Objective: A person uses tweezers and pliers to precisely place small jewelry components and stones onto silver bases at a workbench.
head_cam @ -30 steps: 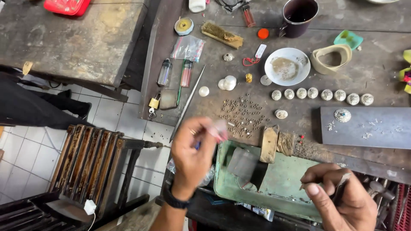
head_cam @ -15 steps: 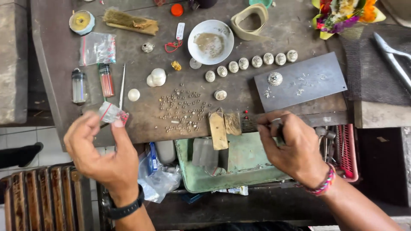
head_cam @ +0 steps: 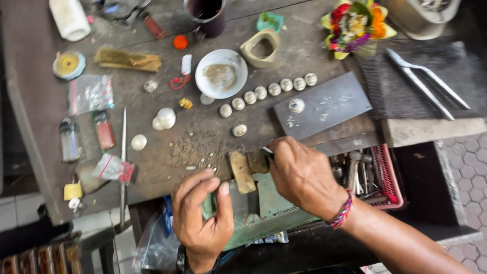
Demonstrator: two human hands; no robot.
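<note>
Grip: left hand [head_cam: 200, 215] is curled with nothing in it; right hand [head_cam: 302, 175] pinches a thin tool [head_cam: 267, 150].
Place: tool tip sits by the wooden peg [head_cam: 242, 171] at the bench [head_cam: 314, 56] edge.
Feel: tool looks light, stiff and slippery, so hold it near the tip.
Beads: tiny bits [head_cam: 195, 147] look easy to scatter.

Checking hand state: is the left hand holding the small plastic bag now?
No. The left hand is empty, fingers curled by the bench edge; the small plastic bag lies apart on the workbench.
</note>
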